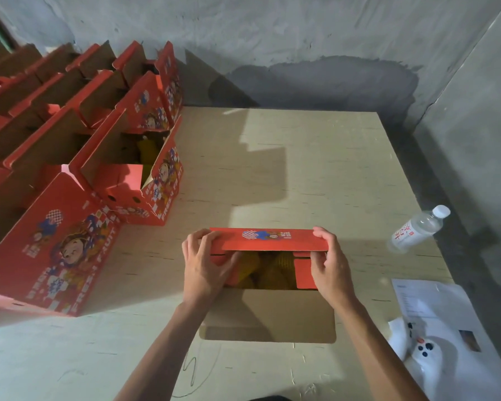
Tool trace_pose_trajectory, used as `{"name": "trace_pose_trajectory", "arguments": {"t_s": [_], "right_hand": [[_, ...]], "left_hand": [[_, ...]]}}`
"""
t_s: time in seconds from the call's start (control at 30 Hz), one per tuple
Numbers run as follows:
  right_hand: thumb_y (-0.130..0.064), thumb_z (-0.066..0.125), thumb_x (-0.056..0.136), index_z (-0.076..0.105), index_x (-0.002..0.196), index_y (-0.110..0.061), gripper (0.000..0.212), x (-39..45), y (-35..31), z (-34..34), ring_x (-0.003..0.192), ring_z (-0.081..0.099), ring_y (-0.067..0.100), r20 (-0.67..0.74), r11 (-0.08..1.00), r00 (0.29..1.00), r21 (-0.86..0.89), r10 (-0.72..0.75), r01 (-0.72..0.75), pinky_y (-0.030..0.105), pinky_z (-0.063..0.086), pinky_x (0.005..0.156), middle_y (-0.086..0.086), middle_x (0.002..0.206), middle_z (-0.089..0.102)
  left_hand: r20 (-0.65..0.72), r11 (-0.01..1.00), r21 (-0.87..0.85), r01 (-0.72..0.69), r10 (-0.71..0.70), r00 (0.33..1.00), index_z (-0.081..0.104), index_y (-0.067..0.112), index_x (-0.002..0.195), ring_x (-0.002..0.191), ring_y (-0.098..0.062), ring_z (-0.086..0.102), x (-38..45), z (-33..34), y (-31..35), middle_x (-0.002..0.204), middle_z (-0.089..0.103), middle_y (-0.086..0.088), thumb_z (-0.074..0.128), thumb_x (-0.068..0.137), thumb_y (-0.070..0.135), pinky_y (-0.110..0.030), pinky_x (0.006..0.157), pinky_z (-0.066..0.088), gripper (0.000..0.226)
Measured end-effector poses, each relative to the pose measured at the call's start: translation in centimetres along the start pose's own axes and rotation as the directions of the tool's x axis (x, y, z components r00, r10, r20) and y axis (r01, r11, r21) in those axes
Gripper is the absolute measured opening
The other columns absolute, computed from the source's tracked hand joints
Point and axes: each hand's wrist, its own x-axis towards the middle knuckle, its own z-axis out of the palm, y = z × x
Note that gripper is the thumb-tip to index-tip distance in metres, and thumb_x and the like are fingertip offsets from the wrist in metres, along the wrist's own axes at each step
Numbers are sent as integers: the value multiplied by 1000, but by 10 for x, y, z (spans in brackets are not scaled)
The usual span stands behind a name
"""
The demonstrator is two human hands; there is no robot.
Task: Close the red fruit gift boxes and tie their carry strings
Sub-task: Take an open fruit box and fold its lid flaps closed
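Note:
A red fruit gift box (pixel 268 240) stands open in front of me on the table. Its far red lid flap is folded towards me over the opening. My left hand (pixel 204 264) grips the flap's left end, thumb under it and fingers on top. My right hand (pixel 329 264) grips the flap's right end the same way. A small red side flap (pixel 302 273) lies inside at the right. Yellow net-wrapped fruit (pixel 272 270) shows in the gap. The near brown flap (pixel 268 314) lies flat towards me. No carry string shows.
Several open red gift boxes (pixel 70 175) stand in rows at the left, flaps up. A water bottle (pixel 417 230) lies at the table's (pixel 301 169) right edge. Printed paper (pixel 434 308) and a white soft toy (pixel 425 351) sit at the near right. Concrete walls stand behind.

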Motion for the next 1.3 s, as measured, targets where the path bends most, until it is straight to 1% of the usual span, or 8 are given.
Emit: {"name": "trace_pose_trajectory", "arguments": {"t_s": [0.13, 0.3, 0.47, 0.67, 0.93, 1.07, 1.2, 1.3], "right_hand": [[-19, 60, 100, 43, 148, -27, 52, -3, 2, -8, 140, 45, 3, 144, 997, 989, 64, 26, -36, 35, 45, 111, -17, 156, 43], [-57, 74, 85, 40, 151, -27, 80, -3, 7, -18, 146, 32, -5, 241, 1000, 971, 26, -5, -1, 17, 30, 114, -22, 160, 35], [-45, 81, 85, 47, 150, -23, 77, 5, 9, -19, 145, 36, -4, 258, 997, 966, 67, 8, -26, 32, 37, 119, -20, 158, 40], [-38, 77, 89, 52, 149, -13, 70, 9, 4, -20, 144, 39, -1, 243, 1000, 970, 20, -4, -1, 30, 37, 119, -7, 158, 44], [-14, 75, 92, 65, 133, 0, 44, -1, 1, -21, 142, 48, 15, 199, 997, 977, -10, -78, 81, 40, 42, 117, 7, 149, 54], [-13, 77, 91, 71, 126, -3, 37, -3, -1, -22, 137, 53, 10, 151, 997, 986, -5, -73, 74, 26, 41, 115, 3, 144, 59], [-19, 79, 90, 74, 123, -9, 35, -3, 1, -23, 130, 55, -3, 147, 999, 988, -13, -43, 46, 14, 41, 109, -8, 143, 60], [-26, 79, 90, 76, 119, -15, 31, 2, -1, -25, 126, 58, -3, 168, 996, 986, -83, 2, 12, 17, 46, 104, -15, 142, 60]], "left_hand": [[132, 998, -66, -23, 32, 991, 60, 22, 134, 140, -10, 35, 4, -5, 1, 141, 48, 11, 66, 84, 70, -35, 116, 37, 70], [196, 999, -5, -44, 44, 980, 64, 25, 134, 136, -8, 38, 10, -11, -9, 140, 52, 18, 61, 86, 75, -31, 114, 35, 69], [269, 997, 17, -78, 70, 961, 68, 25, 131, 121, -15, 43, 32, -22, -18, 135, 56, 13, 62, 76, 81, -35, 99, 46, 79], [476, 997, 58, -54, 20, 879, 49, 17, 151, 150, -18, 29, 46, -20, -18, 160, 40, -1, 59, 82, 71, -47, 122, 30, 88], [471, 988, 102, -115, 54, 881, 52, 27, 148, 141, -18, 38, 44, -21, -19, 153, 45, 3, 65, 86, 65, -49, 111, 42, 74], [443, 1000, 13, -2, -4, 896, 56, 29, 145, 145, -15, 35, 40, -21, -17, 155, 44, 5, 72, 81, 62, -49, 115, 40, 73], [486, 1000, -21, -8, 17, 874, 46, 27, 152, 156, -23, 16, 31, -18, -16, 166, 26, 2, 70, 85, 54, -58, 123, 25, 77], [517, 999, 28, 34, -44, 855, 36, 33, 156, 151, -29, 25, 26, -17, -12, 169, 13, 5, 80, 80, 54, -60, 117, 35, 90]]}}
